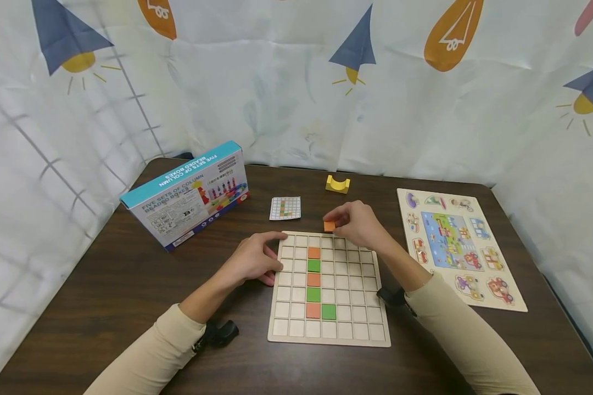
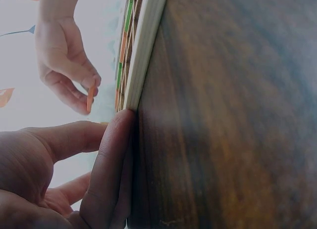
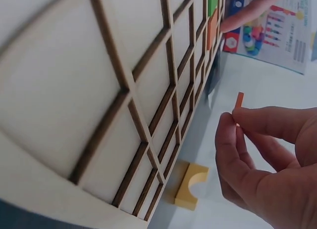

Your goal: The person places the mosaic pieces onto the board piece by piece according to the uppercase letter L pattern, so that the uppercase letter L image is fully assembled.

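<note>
A wooden grid board (image 1: pixel 344 313) lies flat on the table, with a line of alternating orange and green tiles (image 1: pixel 313 280) in one column and one more green tile (image 1: pixel 328 312) beside its lowest tile. My left hand (image 1: pixel 252 258) touches the board's left edge near the far corner; its fingertips press against the side in the left wrist view. Between thumb and fingers, my right hand (image 1: pixel 359 224) pinches a loose orange tile (image 1: pixel 329 226) over the board's far edge. The right wrist view shows that thin tile (image 3: pixel 240 99) edge-on, apart from the board.
Just beyond the board lies a small pattern card (image 1: pixel 285 208). A yellow arch block (image 1: pixel 337 185) stands farther back. To the left is a toy box (image 1: pixel 192 197), and to the right a picture puzzle board (image 1: pixel 464 247). A patterned curtain (image 1: pixel 296 99) hangs behind the table.
</note>
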Tool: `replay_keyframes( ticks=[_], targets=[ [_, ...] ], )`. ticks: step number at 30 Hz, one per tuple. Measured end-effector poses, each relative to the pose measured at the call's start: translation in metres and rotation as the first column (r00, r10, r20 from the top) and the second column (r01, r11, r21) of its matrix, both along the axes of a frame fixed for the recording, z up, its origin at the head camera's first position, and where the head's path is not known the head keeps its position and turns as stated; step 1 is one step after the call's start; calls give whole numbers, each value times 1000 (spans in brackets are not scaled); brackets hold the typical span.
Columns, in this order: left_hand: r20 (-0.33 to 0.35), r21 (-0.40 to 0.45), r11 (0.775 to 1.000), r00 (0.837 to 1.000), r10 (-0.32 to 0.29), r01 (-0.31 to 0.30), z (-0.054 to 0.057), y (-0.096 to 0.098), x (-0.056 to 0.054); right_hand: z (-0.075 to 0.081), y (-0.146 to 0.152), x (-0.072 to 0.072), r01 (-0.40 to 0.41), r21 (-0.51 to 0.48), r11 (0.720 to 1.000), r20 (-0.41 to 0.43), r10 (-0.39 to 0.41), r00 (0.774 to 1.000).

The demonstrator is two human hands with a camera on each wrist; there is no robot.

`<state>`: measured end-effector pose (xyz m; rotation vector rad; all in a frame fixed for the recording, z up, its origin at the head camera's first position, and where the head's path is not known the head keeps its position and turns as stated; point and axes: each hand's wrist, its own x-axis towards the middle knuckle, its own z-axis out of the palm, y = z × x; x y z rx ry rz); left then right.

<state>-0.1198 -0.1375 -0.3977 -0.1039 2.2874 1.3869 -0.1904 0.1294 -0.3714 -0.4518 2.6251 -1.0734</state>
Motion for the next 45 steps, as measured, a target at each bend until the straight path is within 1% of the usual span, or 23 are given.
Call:
replay_keyframes(
  ticks=[5,8,13,19,25,32,38,45],
  targets=[
    [-6,5,1000,1000,-7,7,0,0,0,2,5,12,3,6,1000,16,-4,1000],
    [-5,7,1000,1000,-7,7,0,0,-1,3,9,20,-4,21,1000,11,4,1000],
    [-1,6,1000,1000,-9,9,0,0,-1,3,14,33,-28,34,999,-5,29,1000],
    [5,12,1000,1000,-7,7,-1,0,-1,2,22,50,-54,37,998,-3,54,999],
    [3,-1,1000,1000,-6,6,-1,0,-2,2,30,68,-72,41,997,-2,73,997],
    [16,-10,1000,1000,2,-1,0,0,-3,2,33,86,-97,34,995,43,96,994],
    [13,-8,1000,1000,-12,12,1,-1,-2,2,36,97,-149,23,989,51,147,988],
    [6,3,1000,1000,-18,18,-1,-1,-3,-1,39,104,-209,-5,978,69,209,976]
  ],
)
